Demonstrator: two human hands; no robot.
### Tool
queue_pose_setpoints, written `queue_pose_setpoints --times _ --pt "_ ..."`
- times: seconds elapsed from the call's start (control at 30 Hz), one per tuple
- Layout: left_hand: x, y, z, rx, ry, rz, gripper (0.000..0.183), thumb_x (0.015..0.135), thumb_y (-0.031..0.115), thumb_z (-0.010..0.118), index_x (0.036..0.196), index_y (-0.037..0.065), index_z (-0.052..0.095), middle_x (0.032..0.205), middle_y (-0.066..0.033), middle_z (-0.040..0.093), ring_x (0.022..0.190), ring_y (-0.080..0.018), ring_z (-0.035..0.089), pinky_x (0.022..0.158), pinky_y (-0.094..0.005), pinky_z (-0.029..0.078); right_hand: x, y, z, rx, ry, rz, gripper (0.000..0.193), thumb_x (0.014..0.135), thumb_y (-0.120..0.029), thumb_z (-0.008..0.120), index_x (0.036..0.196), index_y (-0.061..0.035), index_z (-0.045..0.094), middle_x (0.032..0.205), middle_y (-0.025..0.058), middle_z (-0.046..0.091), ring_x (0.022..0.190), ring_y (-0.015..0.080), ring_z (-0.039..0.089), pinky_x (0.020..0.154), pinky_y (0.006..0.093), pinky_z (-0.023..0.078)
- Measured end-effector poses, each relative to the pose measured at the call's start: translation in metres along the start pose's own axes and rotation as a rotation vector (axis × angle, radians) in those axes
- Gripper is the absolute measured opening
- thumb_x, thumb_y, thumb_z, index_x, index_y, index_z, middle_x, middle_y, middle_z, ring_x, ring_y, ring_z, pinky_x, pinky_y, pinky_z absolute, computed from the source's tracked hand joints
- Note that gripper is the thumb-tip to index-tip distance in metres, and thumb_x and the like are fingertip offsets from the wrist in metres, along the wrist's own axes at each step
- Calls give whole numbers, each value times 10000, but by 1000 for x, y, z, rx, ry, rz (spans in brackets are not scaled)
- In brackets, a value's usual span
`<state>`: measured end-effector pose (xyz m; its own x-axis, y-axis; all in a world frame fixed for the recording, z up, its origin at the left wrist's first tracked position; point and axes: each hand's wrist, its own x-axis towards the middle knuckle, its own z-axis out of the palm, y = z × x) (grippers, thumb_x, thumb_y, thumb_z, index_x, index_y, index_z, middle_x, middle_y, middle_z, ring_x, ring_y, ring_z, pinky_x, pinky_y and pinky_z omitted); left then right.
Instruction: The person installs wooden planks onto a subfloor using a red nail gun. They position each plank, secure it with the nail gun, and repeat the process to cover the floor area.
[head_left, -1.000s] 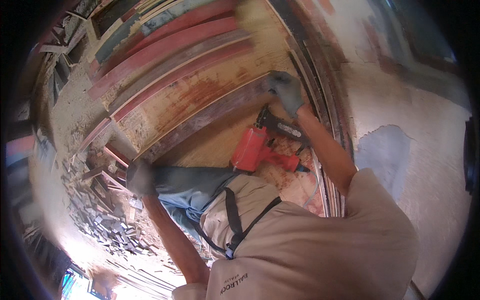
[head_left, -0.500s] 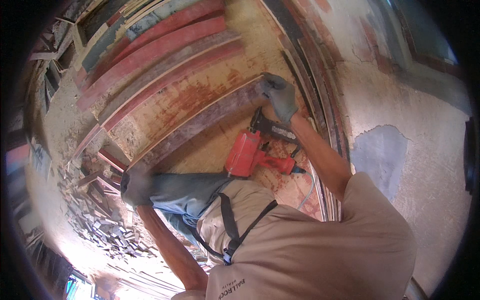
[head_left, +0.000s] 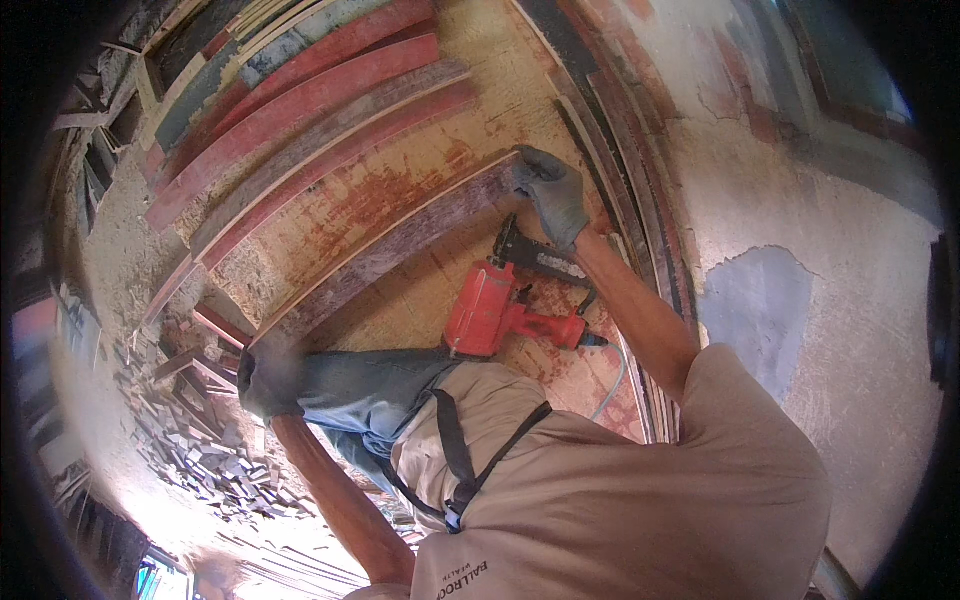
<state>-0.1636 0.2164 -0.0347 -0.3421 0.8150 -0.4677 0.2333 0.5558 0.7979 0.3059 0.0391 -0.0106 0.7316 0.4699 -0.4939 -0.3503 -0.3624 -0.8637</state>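
A long purple-grey board (head_left: 400,245) lies slanted across a stained plywood sheet (head_left: 400,180). My right hand (head_left: 550,195), in a grey glove, grips the board's far right end with its fingers curled over the edge. My left hand (head_left: 268,380), also gloved and blurred, is closed at the board's near left end. A red nail gun (head_left: 495,315) lies on the plywood between my arms, just below the board, and neither hand touches it. Its hose (head_left: 610,385) trails toward my right side.
Red and grey boards (head_left: 300,110) lie side by side beyond the plywood. A heap of wood offcuts (head_left: 200,450) covers the ground at lower left. A rough plastered wall (head_left: 800,300) with a grey patch rises on the right, with dark strips (head_left: 640,200) along its foot.
Both hands stay at the board's ends and have drifted slightly down and left in the picture. The nail gun lies where it was.
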Motion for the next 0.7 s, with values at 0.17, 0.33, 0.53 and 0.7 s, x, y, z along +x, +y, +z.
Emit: queue_pose_setpoints --times 0.17,0.33,0.53,0.7 --pt "8 -10 -3 91 -69 24 347 800 191 802 1081 9 712 1006 -75 699 811 -215 641 733 -343 545 -1 0 0 5 1 -5 322 889 -76 691 1198 -2 641 962 59 689 776 120 636 677 265 541" --pt "-3 -5 8 13 71 2 293 804 176 795 1040 18 724 948 -60 703 780 -200 636 699 -331 540 2 -2 -2 -4 -54 -48 301 893 -78 687 1169 27 629 915 67 680 757 126 628 649 275 524" --pt "5 -15 5 222 -8 217 220 804 136 776 982 16 726 881 -48 691 741 -182 618 673 -326 525 9 2 -11 3 -88 -32 261 895 -40 652 1145 30 627 905 77 683 778 143 649 676 273 539" --pt "46 -54 -17 797 15 575 370 862 459 553 845 118 696 861 -104 709 765 -278 686 640 -422 541 10 -8 0 -30 -56 -51 173 847 4 641 1014 -2 686 870 76 712 727 124 661 602 256 532"
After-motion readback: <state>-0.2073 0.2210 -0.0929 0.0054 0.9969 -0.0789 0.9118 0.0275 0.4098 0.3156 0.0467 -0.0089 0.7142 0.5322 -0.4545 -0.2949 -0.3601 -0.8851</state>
